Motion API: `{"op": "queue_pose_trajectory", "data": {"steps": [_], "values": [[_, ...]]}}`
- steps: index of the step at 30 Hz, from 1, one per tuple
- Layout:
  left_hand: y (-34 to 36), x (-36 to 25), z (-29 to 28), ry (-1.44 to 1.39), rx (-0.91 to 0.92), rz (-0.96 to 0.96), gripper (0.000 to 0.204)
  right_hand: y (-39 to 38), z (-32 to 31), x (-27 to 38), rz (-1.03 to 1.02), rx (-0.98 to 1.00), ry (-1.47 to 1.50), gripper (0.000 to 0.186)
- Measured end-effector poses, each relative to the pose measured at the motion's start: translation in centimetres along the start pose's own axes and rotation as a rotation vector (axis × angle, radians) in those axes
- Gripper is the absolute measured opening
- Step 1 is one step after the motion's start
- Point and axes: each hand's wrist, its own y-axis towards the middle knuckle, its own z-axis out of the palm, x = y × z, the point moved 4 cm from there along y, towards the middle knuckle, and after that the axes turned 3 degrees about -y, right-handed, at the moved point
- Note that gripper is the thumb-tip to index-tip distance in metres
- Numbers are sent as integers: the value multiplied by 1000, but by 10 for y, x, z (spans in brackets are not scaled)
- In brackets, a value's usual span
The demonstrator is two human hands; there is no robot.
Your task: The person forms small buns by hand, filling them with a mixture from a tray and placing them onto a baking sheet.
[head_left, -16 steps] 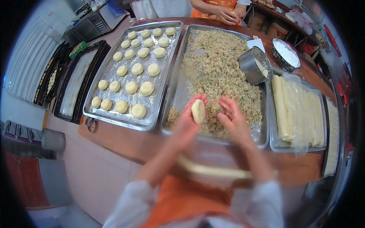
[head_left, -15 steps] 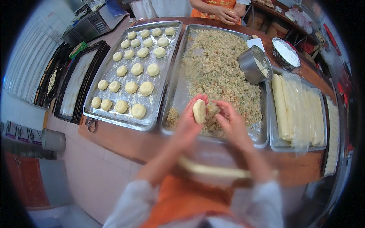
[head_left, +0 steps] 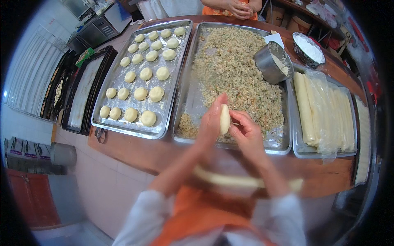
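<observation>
Over the front of the filling tray, a pale, flattened dough piece [head_left: 225, 119] stands on edge between my hands. My left hand [head_left: 211, 121] cups it, with the palm and fingers against one side. From the other side, my right hand [head_left: 248, 130] has its bent fingers and thumb at the dough. Whatever lies between those fingertips and the dough is hidden. Beneath my hands the metal tray [head_left: 186, 98] holds crumbly, greenish-beige filling [head_left: 238, 61]. A long dough roll [head_left: 234, 179] lies on the wooden table's near edge, under my forearms.
At left, a floured metal tray [head_left: 164, 102] carries several round dough buns [head_left: 148, 118]. A metal pot [head_left: 269, 67] rests tilted in the filling. On the right are a bowl of white powder [head_left: 308, 50] and a tray of plastic-covered dough rolls [head_left: 305, 115]. Another person's hands [head_left: 242, 9] are across the table.
My right hand has brought the clump of filling up to the dough, and the clump is now out of sight. My left hand has turned the dough edge-on.
</observation>
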Motion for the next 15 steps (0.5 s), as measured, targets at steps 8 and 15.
{"op": "queue_pose_trajectory", "data": {"steps": [8,15], "values": [[-5,-12,17,-293,-89,71,41,-3,1,15,-302,-164,-396,30],[-4,-9,16,-560,-173,-58,31,-5,5,17,-353,-197,-456,28]]}}
